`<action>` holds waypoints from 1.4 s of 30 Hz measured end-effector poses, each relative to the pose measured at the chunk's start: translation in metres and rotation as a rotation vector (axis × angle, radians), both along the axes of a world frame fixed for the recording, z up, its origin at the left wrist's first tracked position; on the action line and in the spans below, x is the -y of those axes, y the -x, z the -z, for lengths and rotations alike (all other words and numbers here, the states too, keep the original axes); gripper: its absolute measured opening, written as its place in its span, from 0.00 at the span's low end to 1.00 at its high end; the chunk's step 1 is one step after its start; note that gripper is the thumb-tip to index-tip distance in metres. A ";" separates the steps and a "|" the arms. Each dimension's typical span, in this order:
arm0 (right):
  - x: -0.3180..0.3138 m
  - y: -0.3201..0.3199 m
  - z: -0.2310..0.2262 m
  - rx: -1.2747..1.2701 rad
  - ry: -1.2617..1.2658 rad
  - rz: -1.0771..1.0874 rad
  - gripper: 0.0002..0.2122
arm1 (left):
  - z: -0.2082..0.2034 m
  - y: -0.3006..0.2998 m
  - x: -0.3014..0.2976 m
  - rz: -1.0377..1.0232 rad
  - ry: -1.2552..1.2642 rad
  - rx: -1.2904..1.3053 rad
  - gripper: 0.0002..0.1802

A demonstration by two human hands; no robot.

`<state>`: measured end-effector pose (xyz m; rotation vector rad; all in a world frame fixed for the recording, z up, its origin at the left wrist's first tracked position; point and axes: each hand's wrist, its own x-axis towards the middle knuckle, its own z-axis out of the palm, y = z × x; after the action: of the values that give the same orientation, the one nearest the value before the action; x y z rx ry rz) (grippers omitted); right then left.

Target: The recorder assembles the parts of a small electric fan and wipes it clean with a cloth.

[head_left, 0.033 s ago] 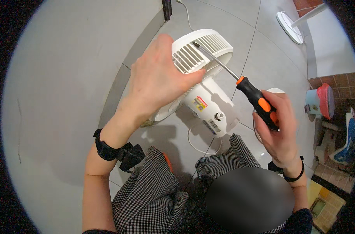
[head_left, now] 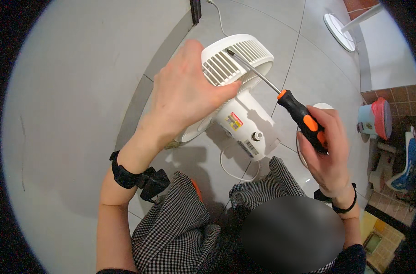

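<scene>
The left hand (head_left: 183, 89) clasps the near left side of a white electric fan (head_left: 258, 116), thumb across its slatted rim, the other fingers partly hidden behind it. The right hand (head_left: 333, 141), to the right of the fan, is closed around the black-and-orange handle of a screwdriver (head_left: 303, 121); its metal shaft slants up to the fan's rim, where the tip sits between two groups of slats, though whether it presses in cannot be told. The fan is between the hands, its body toward the wearer's checked trousers (head_left: 167, 228) and bearing a small knob (head_left: 257, 135). A white cord (head_left: 237, 178) loops just beside the fan's near end, above grey floor tiles (head_left: 262, 23). Well to the right of the fan is a light-blue bucket (head_left: 366, 119) with pink around its top; beyond the fan, to the far right, stands a white pole with a round base (head_left: 338, 34).
</scene>
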<state>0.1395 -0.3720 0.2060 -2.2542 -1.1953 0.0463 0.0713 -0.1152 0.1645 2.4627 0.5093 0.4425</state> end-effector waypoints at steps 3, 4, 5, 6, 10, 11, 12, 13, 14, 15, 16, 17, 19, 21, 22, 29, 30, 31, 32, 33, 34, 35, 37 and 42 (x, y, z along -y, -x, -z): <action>-0.001 0.002 -0.002 0.062 0.015 0.008 0.21 | 0.000 -0.001 0.001 0.003 -0.021 0.027 0.30; -0.002 0.003 -0.001 0.085 0.029 0.020 0.22 | 0.001 -0.001 0.001 -0.002 -0.034 0.037 0.31; -0.003 0.005 -0.001 0.107 0.044 0.032 0.22 | 0.001 -0.001 0.002 -0.003 -0.033 0.035 0.31; -0.003 0.006 -0.002 0.106 0.045 0.031 0.22 | 0.002 0.000 0.002 -0.001 -0.037 0.054 0.31; -0.003 0.007 -0.013 -0.263 0.121 0.077 0.22 | 0.001 0.002 0.003 -0.004 -0.084 0.084 0.30; -0.003 0.007 -0.013 -0.399 0.134 0.109 0.22 | 0.000 0.002 0.003 -0.006 -0.082 0.083 0.30; -0.002 0.007 -0.013 -0.525 0.145 0.155 0.22 | -0.002 0.001 0.005 -0.002 -0.075 0.083 0.30; 0.000 0.007 -0.008 -0.564 0.026 0.182 0.24 | -0.003 0.000 0.006 0.002 -0.068 0.084 0.30; 0.003 0.006 -0.002 -0.601 -0.094 0.210 0.26 | -0.004 -0.002 0.006 0.005 -0.065 0.086 0.30; 0.003 0.003 0.006 -0.447 -0.137 0.097 0.31 | -0.002 -0.002 0.005 -0.001 -0.066 0.076 0.30; 0.003 0.004 0.006 -0.450 -0.137 0.096 0.31 | -0.002 -0.002 0.006 -0.006 -0.066 0.066 0.30; 0.002 0.007 0.004 -0.490 -0.115 0.124 0.30 | -0.001 -0.002 0.006 -0.007 -0.067 0.063 0.30; 0.002 0.009 0.005 -0.531 -0.095 0.152 0.30 | -0.001 0.000 0.005 0.007 -0.054 0.039 0.28; 0.006 0.007 0.006 -0.340 -0.009 0.130 0.27 | -0.002 0.000 0.006 0.007 -0.047 0.036 0.28; 0.007 0.006 0.004 -0.337 -0.008 0.131 0.27 | -0.004 0.000 0.006 0.007 -0.039 0.037 0.29; 0.000 0.012 0.006 -0.349 -0.092 0.232 0.23 | 0.000 0.001 0.005 -0.019 -0.095 0.053 0.30; -0.001 0.013 0.006 -0.330 -0.150 0.233 0.23 | 0.000 0.001 0.005 -0.021 -0.093 0.052 0.30; -0.001 0.011 0.006 -0.320 -0.178 0.234 0.23 | 0.000 0.001 0.005 -0.022 -0.091 0.051 0.30; 0.000 0.009 0.006 -0.309 -0.207 0.235 0.23 | -0.001 0.001 0.006 -0.021 -0.089 0.053 0.30; 0.002 0.001 0.009 -0.073 -0.163 0.132 0.22 | -0.002 0.002 0.006 -0.022 -0.098 0.047 0.30; 0.003 -0.004 0.011 0.162 -0.119 0.029 0.22 | -0.003 0.003 0.006 -0.023 -0.106 0.042 0.31; 0.002 -0.003 0.005 0.211 -0.068 0.038 0.21 | -0.003 0.003 0.005 -0.026 -0.108 0.039 0.31; 0.000 0.000 0.003 0.122 -0.052 0.087 0.19 | -0.001 0.003 0.005 -0.038 -0.084 0.033 0.31; -0.007 0.013 0.000 -0.249 -0.134 0.264 0.25 | -0.001 0.002 0.006 -0.036 -0.096 0.037 0.31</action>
<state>0.1264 -0.3653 0.2058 -2.1941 -0.7442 0.1356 0.0691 -0.1215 0.1654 2.5352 0.5294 0.5382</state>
